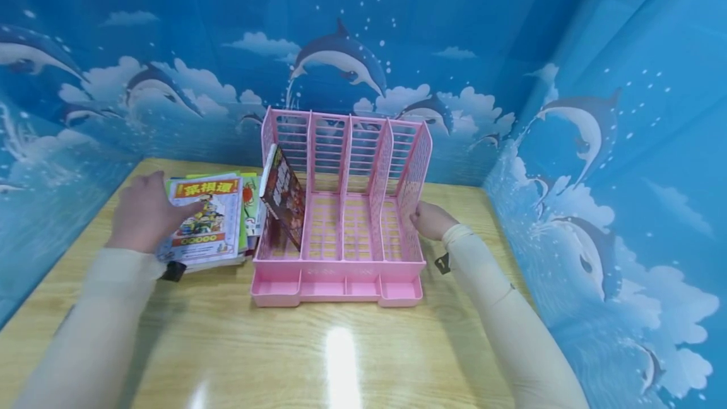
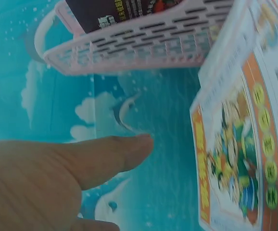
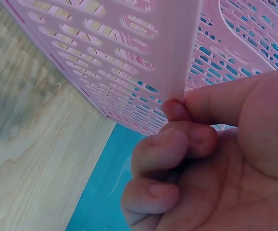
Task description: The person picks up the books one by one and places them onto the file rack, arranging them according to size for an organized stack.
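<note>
A pink plastic book rack with several upright slots stands on the table. One dark-covered book leans in its leftmost slot. To the rack's left lies a stack of books, topped by a white comic book with an orange title band. My left hand is over the left side of that stack, thumb stretched out toward the cover; in the left wrist view the thumb is apart from the comic book. With thumb and index finger, my right hand pinches the edge of the rack's right side panel.
A light wood table carries everything. Blue curtains printed with dolphins stand behind the rack and along both sides. Small shallow trays run along the rack's front. Green and yellow book edges stick out beneath the comic book.
</note>
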Demonstrator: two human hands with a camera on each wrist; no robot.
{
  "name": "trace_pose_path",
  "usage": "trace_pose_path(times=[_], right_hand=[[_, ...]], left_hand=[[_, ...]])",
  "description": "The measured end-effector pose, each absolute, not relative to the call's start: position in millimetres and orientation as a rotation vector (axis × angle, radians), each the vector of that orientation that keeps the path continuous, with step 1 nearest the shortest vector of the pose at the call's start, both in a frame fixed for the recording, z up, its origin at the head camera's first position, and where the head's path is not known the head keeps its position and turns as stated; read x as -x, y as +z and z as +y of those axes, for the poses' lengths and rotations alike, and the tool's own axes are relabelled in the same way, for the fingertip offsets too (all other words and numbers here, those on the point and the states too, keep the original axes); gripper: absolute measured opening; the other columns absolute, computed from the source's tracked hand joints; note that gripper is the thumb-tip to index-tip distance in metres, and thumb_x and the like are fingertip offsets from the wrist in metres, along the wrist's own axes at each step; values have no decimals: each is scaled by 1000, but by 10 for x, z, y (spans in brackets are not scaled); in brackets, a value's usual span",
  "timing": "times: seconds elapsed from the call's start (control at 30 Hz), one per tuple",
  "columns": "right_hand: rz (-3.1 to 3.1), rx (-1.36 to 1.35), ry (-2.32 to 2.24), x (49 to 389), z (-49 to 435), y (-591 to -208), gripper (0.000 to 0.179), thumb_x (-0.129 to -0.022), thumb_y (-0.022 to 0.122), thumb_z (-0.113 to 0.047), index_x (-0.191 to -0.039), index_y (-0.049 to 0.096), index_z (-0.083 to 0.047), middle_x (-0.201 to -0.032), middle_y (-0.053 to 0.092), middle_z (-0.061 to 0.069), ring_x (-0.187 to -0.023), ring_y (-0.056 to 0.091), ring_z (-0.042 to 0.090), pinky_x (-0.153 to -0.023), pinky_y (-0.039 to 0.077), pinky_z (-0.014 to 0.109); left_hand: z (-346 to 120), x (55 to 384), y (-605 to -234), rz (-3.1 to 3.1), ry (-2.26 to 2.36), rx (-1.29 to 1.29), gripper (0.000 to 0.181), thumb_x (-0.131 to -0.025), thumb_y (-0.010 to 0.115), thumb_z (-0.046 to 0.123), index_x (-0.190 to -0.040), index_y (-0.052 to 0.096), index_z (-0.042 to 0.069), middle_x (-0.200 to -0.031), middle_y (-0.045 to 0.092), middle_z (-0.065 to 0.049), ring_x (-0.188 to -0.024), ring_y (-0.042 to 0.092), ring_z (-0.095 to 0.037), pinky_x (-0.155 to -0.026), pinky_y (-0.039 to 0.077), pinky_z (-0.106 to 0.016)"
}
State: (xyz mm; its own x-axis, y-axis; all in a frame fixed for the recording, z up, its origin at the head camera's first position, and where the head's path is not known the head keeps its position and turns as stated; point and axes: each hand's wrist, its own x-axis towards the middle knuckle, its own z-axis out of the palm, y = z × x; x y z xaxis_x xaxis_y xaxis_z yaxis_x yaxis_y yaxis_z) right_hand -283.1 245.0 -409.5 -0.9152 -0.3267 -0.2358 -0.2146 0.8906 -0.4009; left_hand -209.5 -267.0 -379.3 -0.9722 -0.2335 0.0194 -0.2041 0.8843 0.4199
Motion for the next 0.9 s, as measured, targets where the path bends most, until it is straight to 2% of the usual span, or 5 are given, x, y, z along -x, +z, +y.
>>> trace_pose_path(times=[0.27, 0.4, 0.5, 0.77, 0.9], right_hand=[[2756, 379, -558, 2826, 2454, -4087, 49, -109, 42, -15, -153, 40, 6, -148, 51, 29, -136, 50, 47, -117, 37, 58], [2759, 368, -555, 2825, 2457, -4084, 48, -109, 42, -16, -152, 42, 7, -146, 53, 30, -135, 52, 47, -116, 39, 58], [2761, 375, -552, 2831, 2461, -4088, 48, -109, 42, -16, -151, 42, 7, -144, 55, 30, -133, 53, 47, -115, 40, 58], [2749, 352, -570, 2836, 2471, -4113, 48, -109, 43, -17, -151, 43, 6, -144, 56, 30, -132, 55, 47, -114, 41, 58], [2756, 352, -566, 2838, 2461, -4115, 48, -109, 43, -17, -152, 43, 6, -145, 55, 29, -133, 54, 47, -115, 41, 59]], left_hand=[[-2927, 2085, -3819, -3073, -580, -342, 95, -91, 73, 45, -136, 36, -30, -120, 43, -50, -107, 48, -63, -83, 48, -71], [-3032, 2098, -3863, -3154, -608, -405, 86, -92, 71, 48, -126, 46, -27, -104, 55, -41, -92, 58, -53, -70, 51, -59], [-3098, 2110, -3914, -3206, -684, -462, 79, -92, 70, 50, -116, 51, -23, -90, 61, -31, -82, 61, -43, -64, 49, -49], [-3190, 2130, -4043, -3272, -875, -537, 74, -92, 68, 57, -112, 61, -15, -83, 68, -20, -76, 64, -32, -64, 50, -41], [-3184, 2149, -4052, -3296, -898, -520, 74, -93, 66, 59, -108, 65, -13, -80, 70, -16, -72, 65, -28, -59, 51, -36]])
